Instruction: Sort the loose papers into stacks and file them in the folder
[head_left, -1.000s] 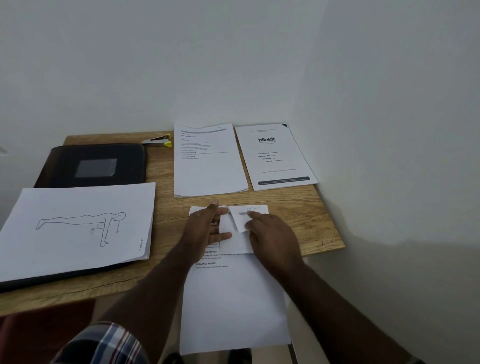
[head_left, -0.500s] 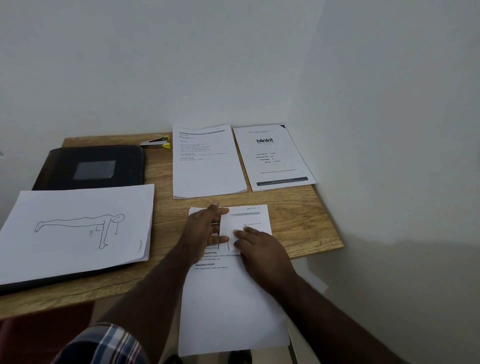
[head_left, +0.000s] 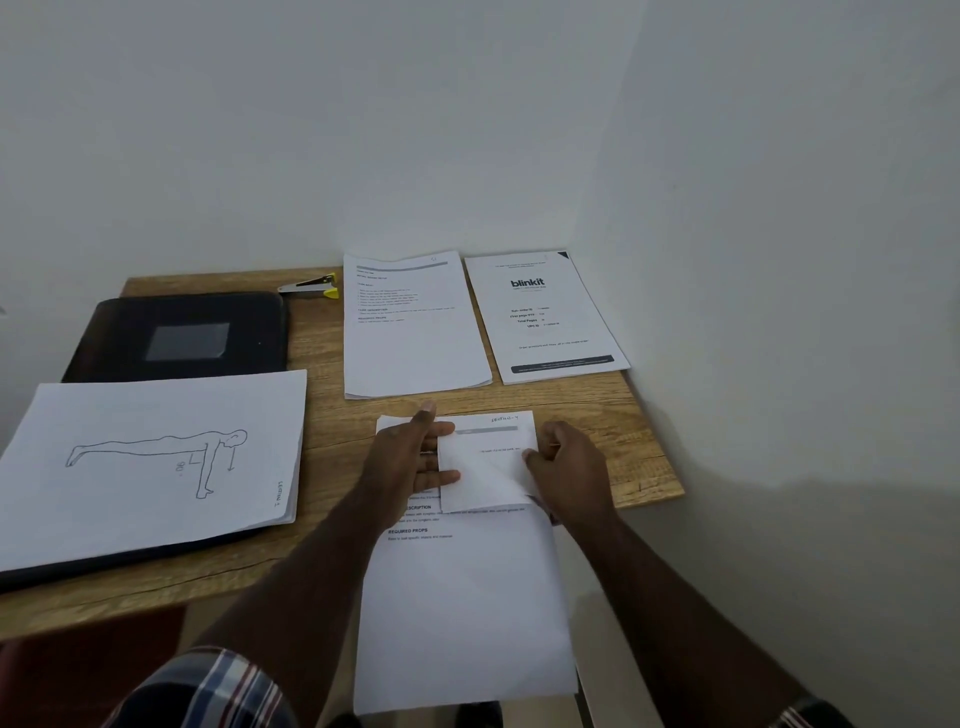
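A printed stack of papers (head_left: 467, 597) lies at the table's front edge and hangs over it toward me. My left hand (head_left: 410, 462) presses flat on its upper left part with straight fingers. My right hand (head_left: 569, 462) pinches the right edge of the top sheet (head_left: 483, 467), which is bent up and folded over the stack. Farther back lie a text stack (head_left: 410, 343) and a blinkit stack (head_left: 550, 317). A stack with a push-up drawing (head_left: 150, 462) rests on a dark folder (head_left: 130, 553) at the left.
A closed black folder (head_left: 182, 338) with a grey window lies at the back left. A small stapler with yellow tips (head_left: 314, 288) sits behind it. Walls stand close behind and to the right of the wooden table (head_left: 639, 457).
My right hand has slid from the middle of the stack to its right edge and taken hold of the top sheet, which now curls up. My left hand has stayed in place.
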